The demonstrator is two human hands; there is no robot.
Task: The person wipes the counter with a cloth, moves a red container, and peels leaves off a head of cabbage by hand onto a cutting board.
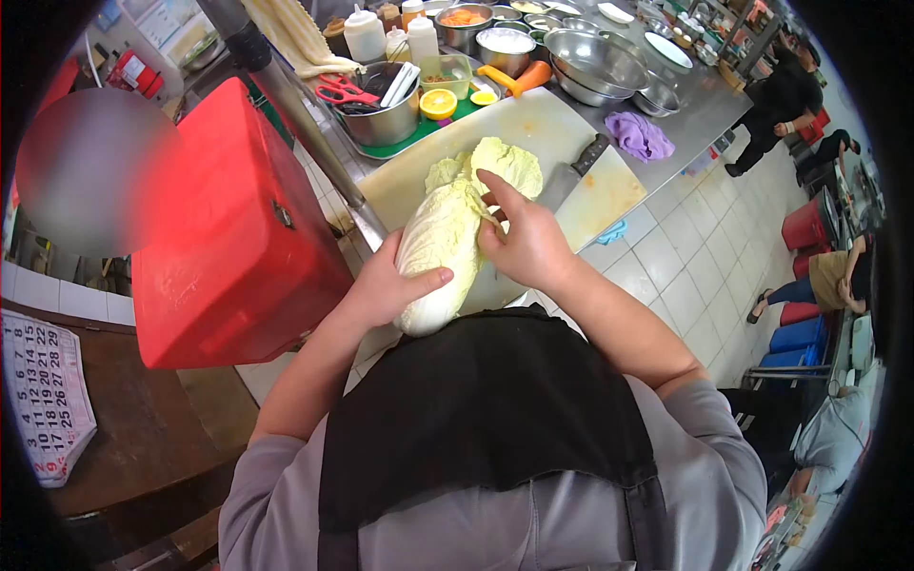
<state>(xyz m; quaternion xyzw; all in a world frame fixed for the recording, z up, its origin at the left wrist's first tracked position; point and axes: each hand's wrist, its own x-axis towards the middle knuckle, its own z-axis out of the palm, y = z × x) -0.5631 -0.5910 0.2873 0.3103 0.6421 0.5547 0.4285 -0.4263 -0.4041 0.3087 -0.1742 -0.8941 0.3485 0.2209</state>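
Note:
A pale green and white napa cabbage [440,252] is held tilted above the near edge of the cutting board [386,186]. My left hand [395,285] is wrapped round its lower left side, thumb across the front. My right hand [524,228] is at the cabbage's upper right, with thumb and fingers on the edge of an outer leaf and the index finger stretched out. Behind it, a loose-looking cabbage leaf [509,164] spreads over the board; whether it is detached I cannot tell. A dark-handled knife [571,173] lies on the board to the right.
Behind the board stand a steel pot [386,124] with red scissors [345,91], a cut orange [438,104], an orange-handled peeler-like tool [514,80] and steel bowls [595,62]. A purple cloth [640,135] lies right. A red box [238,228] stands left. Several people are at far right.

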